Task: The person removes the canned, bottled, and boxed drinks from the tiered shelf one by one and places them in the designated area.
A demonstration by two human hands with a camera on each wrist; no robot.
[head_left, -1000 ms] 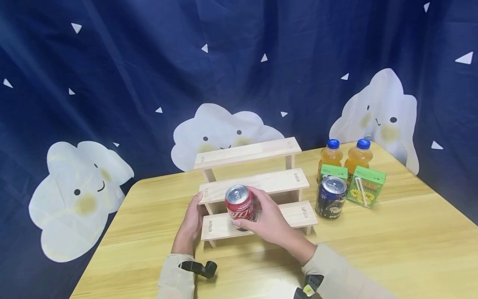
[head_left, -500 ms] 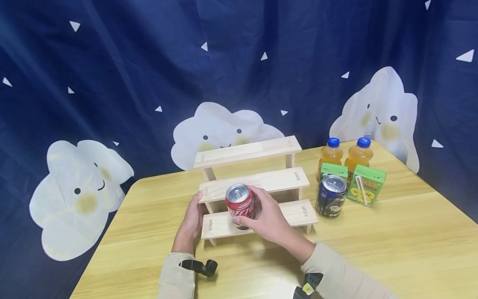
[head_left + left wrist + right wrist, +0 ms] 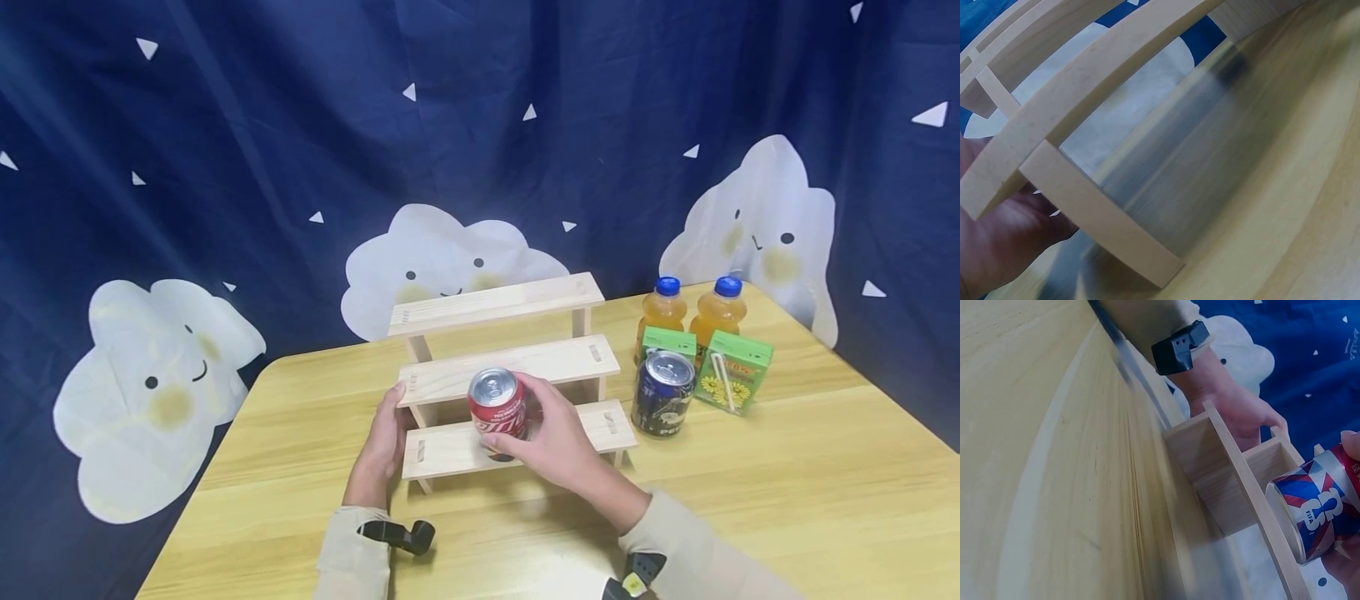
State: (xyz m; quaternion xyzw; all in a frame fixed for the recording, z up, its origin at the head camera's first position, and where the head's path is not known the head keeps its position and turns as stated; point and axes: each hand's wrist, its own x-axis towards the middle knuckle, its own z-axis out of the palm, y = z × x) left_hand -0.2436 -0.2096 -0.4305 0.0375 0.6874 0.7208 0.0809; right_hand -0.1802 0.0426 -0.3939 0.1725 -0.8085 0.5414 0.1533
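A red soda can [image 3: 495, 408] is at the lowest tier of a three-tier wooden display stand [image 3: 510, 371], near the tier's middle. My right hand [image 3: 558, 437] grips the can from its right side, thumb in front and fingers behind. In the right wrist view the can's blue, red and white base end [image 3: 1310, 515] is close by the tier board; I cannot tell whether it touches. My left hand [image 3: 382, 437] holds the stand's left side, its thumb at the end of the middle tier. In the left wrist view the left hand [image 3: 1010, 244] is partly hidden behind the boards.
Right of the stand is a dark blue can [image 3: 663, 396]. Behind it are two green drink cartons, one with a straw [image 3: 733, 372], and two orange drink bottles [image 3: 717, 315] with blue caps. A dark blue curtain [image 3: 480, 125] hangs behind the wooden table [image 3: 810, 483].
My right hand has shifted the red soda can slightly to the right along the lowest tier. My left hand has stayed at the stand's left side.
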